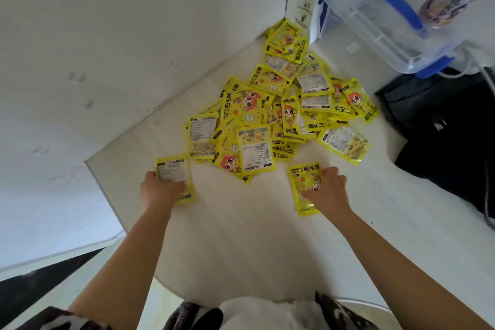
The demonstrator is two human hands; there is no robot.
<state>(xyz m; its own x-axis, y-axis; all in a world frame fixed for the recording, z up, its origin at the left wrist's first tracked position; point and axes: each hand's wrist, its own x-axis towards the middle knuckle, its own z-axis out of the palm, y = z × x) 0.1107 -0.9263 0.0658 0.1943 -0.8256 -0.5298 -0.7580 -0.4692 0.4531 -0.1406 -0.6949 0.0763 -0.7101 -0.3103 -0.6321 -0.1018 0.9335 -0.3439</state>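
Far left is a matte white wall (107,48) with a few scuffs, running slantwise along the tabletop (241,236). The left hand (160,191) grips the label-side packet (172,173), flat glossy yellow foil, right at the tabletop's left edge, so it's tight there. In the middle sits a loose pile (267,115) of the same crinkly rectangular sachets, all overlapping. In front of it, between the arms, there's lots of bare pale wood-grain surface. The right hand (328,193) curls its fingers onto the cartoon-side packet (302,182), which lies flat just off the pile. Further right, a clear plastic bin (388,29) with blue handles and a soft black bag (442,128) crowd that side.
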